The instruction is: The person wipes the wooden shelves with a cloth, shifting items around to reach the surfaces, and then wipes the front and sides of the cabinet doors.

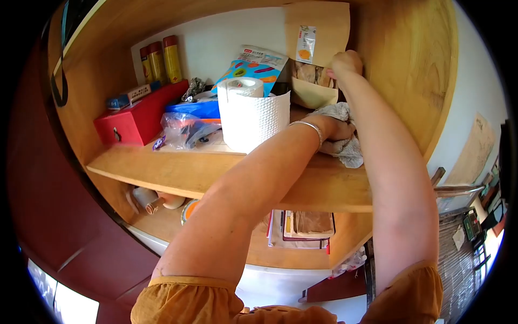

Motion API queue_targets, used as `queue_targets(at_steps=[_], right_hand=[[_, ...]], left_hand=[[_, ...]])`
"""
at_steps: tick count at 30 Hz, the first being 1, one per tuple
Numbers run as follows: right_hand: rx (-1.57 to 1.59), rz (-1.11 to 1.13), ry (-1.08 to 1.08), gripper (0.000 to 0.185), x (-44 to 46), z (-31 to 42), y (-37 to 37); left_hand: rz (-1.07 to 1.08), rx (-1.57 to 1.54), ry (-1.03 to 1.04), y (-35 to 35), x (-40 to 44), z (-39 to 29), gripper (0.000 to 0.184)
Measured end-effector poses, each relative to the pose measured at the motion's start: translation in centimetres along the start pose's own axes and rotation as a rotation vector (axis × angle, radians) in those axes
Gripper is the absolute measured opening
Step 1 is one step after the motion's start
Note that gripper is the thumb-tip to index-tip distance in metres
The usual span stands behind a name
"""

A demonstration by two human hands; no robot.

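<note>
Grey-white crumpled cloth [350,152] lies under the left hand [336,128], which grasps it; above, the right hand [346,63] grips the side of a brown windowed paper bag [330,27].

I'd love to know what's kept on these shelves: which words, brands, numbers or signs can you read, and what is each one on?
Nothing is clear enough to quote.
White label on the paper bag: printed characters, too blurred.
Colourful pouch: print along its top, too small.
Narrow box on the red box: print on its side, too blurred.
Red-topped cans: any markings, too blurred.
</note>
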State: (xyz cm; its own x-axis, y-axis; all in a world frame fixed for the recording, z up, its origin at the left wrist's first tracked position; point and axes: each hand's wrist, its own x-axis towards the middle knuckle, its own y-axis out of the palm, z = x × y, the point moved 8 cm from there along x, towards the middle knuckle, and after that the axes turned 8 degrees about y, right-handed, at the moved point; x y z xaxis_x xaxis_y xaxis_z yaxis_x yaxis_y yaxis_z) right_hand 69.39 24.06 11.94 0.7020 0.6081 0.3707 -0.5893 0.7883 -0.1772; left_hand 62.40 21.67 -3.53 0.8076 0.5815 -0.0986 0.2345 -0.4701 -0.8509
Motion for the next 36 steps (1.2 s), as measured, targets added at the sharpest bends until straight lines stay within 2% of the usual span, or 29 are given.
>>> queue_targets(at_steps=[2,4,10,12,13,16,18,19,24,26,28,30,32,33,34,36], right_hand=[[-0.012,-0.065,-0.031,0.022,1.2,-0.3,0.0],[-0.168,-0.053,-0.040,0.022,0.6,0.3,-0.2],[-0.214,-0.117,-0.087,0.020,-0.8,0.8,-1.5],[-0.229,-0.036,-0.026,0.034,-1.6,0.6,-1.7],[-0.235,-0.036,-0.019,0.034,-0.7,-0.1,-1.4],[-0.101,0.012,0.027,0.033,1.1,-1.3,-0.1],[-0.112,-0.031,0.006,0.021,1.1,-1.1,0.0],[-0.122,-0.025,0.000,0.021,1.8,-1.5,0.4],[0.001,0.062,0.031,0.031,3.8,-3.2,1.3],[0.075,0.125,0.090,0.034,1.6,-2.5,1.0],[0.130,0.183,0.150,0.035,0.8,-2.6,1.2],[0.148,0.185,0.205,0.035,1.1,-3.5,1.3],[0.170,0.191,0.237,0.036,1.9,-4.3,1.7],[0.139,0.171,0.212,0.037,2.0,-4.3,1.6],[0.107,0.153,0.188,0.039,2.6,-4.7,1.6],[0.108,0.118,0.171,0.043,4.2,-5.0,2.1]], left_hand=[[0.031,-0.087,-0.062,0.1,0.4,1.0,0.052],[0.066,-0.189,-0.130,0.2,0.9,1.9,0.051],[0.125,-0.329,-0.329,0.3,1.7,4.3,0.050],[0.067,-0.212,-0.291,-0.2,1.4,4.2,0.056],[0.002,-0.210,-0.044,-0.3,2.6,4.1,0.055],[0.122,-0.353,-0.202,-0.2,2.6,3.3,0.054],[0.121,-0.331,-0.135,-0.8,1.3,2.6,0.049],[0.119,-0.328,-0.111,-0.9,1.1,2.6,0.047],[-0.044,0.311,0.240,-1.8,2.5,-0.1,0.040],[-0.018,0.235,0.384,-1.1,3.5,0.2,0.047],[-0.030,0.222,0.131,-1.5,-1.2,-2.0,0.058],[0.009,0.239,0.175,-0.4,-2.2,-2.5,0.062],[0.030,0.276,0.327,0.7,-3.9,-4.3,0.058],[0.034,0.285,0.312,0.1,-9.5,-6.7,0.056],[0.037,0.275,0.293,0.7,-9.2,-6.2,0.056],[0.033,0.373,0.402,2.1,-8.3,-6.5,0.057]])
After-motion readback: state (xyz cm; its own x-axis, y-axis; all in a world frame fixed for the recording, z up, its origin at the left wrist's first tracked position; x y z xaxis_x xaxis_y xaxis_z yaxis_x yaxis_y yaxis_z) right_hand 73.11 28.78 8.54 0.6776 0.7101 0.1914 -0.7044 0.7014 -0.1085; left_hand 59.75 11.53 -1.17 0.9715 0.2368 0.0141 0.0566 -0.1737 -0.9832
